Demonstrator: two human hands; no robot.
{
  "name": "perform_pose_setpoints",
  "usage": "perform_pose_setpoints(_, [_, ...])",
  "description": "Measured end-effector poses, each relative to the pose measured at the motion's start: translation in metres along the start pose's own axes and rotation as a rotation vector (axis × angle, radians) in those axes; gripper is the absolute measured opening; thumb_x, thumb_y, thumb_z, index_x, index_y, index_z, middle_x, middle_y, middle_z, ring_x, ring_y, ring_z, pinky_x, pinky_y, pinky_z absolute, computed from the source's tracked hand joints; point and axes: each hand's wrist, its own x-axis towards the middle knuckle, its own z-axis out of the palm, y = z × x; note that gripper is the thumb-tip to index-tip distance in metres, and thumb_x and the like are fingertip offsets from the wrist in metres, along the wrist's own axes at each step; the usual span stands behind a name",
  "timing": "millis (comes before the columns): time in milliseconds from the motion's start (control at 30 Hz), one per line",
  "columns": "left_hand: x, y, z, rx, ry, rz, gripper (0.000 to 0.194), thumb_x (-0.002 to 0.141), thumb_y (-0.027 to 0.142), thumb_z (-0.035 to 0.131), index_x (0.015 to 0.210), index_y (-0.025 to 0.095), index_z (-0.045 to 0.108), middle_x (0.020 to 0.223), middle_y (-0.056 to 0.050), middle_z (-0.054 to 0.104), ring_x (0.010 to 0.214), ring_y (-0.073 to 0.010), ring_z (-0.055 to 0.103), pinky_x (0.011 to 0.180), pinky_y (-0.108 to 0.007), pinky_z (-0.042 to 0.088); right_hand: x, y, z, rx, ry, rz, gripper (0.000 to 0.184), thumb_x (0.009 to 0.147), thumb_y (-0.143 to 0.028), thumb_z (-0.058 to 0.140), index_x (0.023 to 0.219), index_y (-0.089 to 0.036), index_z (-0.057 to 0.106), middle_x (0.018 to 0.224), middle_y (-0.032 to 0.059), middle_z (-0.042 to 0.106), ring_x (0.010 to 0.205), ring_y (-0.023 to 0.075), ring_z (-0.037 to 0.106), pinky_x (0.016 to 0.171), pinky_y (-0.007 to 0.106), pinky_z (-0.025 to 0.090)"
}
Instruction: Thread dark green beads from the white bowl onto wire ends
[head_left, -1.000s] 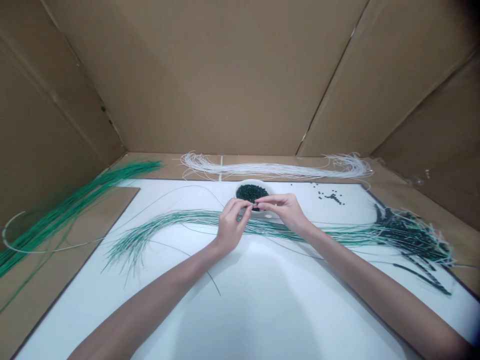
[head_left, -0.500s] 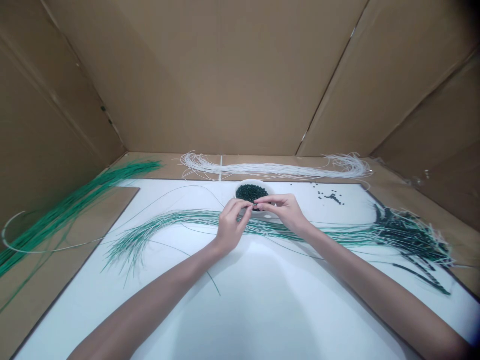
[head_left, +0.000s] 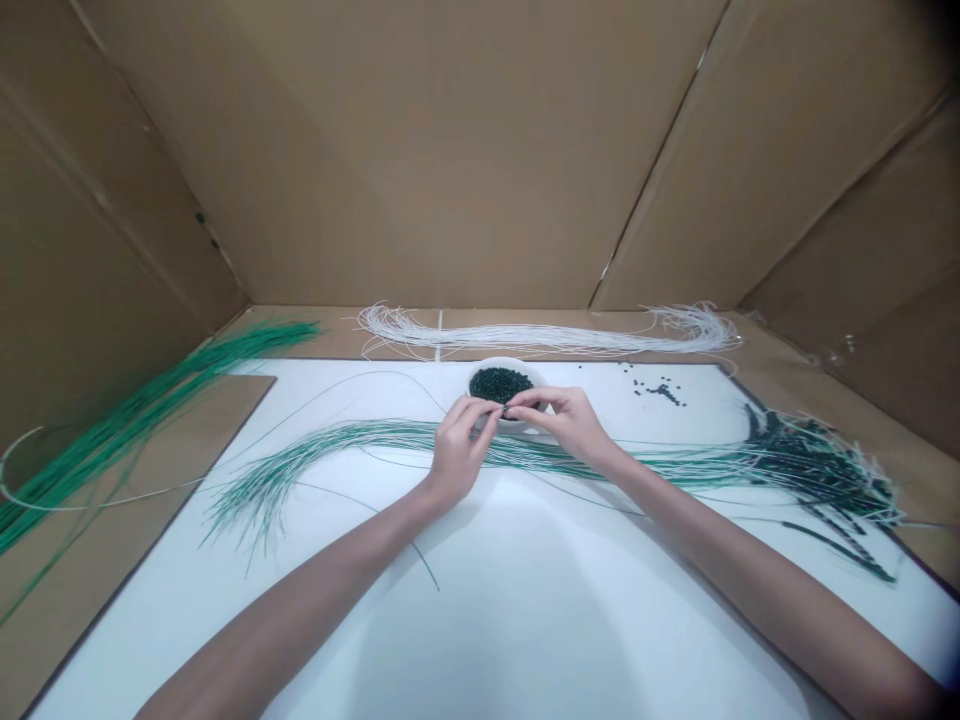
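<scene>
My left hand (head_left: 457, 452) is pinched at the front rim of a white bowl (head_left: 525, 426). From it a thin strand (head_left: 390, 373) appears to arc away to the left. My right hand (head_left: 571, 420) meets it fingertip to fingertip, also pinched, with a tiny dark green bead just visible between them. Dark green beads (head_left: 499, 384) fill the bowl. Beneath both wrists runs a long bundle of green and white strands (head_left: 360, 437). Its right end carries a dense cluster of dark beaded lengths (head_left: 817, 465).
White strands (head_left: 510, 338) lie in a bundle along the back. Bare green strands (head_left: 150, 425) rest at the left on cardboard (head_left: 142, 560). Loose beads (head_left: 664, 390) are scattered right of the bowl on the white board (head_left: 487, 620). Cardboard walls (head_left: 420, 150) enclose the back and sides.
The whole view has shifted very slightly. Both hands keep their pinch at the bowl's front, with only slight movement at the fingertips.
</scene>
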Motion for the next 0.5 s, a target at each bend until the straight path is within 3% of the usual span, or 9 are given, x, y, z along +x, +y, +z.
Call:
perform_pose_setpoints(267, [-0.001, -0.005, 0.0, -0.026, -0.01, -0.029, 0.013, 0.078, 0.022, 0.054, 0.084, 0.017, 0.064, 0.076, -0.003, 0.06, 0.067, -0.0099, 0.053, 0.059, -0.02, 0.042, 0.002, -0.002, -0.005, -0.215, 0.002, -0.108, 0.013, 0.072, -0.027, 0.059, 0.074, -0.017, 0.068, 0.074, 0.0034, 0.068, 0.069, 0.0148, 0.059, 0.063, 0.024, 0.043])
perform_pose_setpoints(500, [-0.002, -0.005, 0.0, -0.022, -0.052, -0.036, 0.028, 0.077, 0.023, 0.056, 0.104, 0.019, 0.058, 0.076, -0.001, 0.062, 0.062, -0.0086, 0.051, 0.059, -0.02, 0.042, 0.003, -0.004, -0.011, -0.196, -0.182, -0.089, 0.016, 0.075, -0.026, 0.054, 0.08, -0.016, 0.066, 0.073, 0.0028, 0.066, 0.067, 0.012, 0.058, 0.052, 0.018, 0.041])
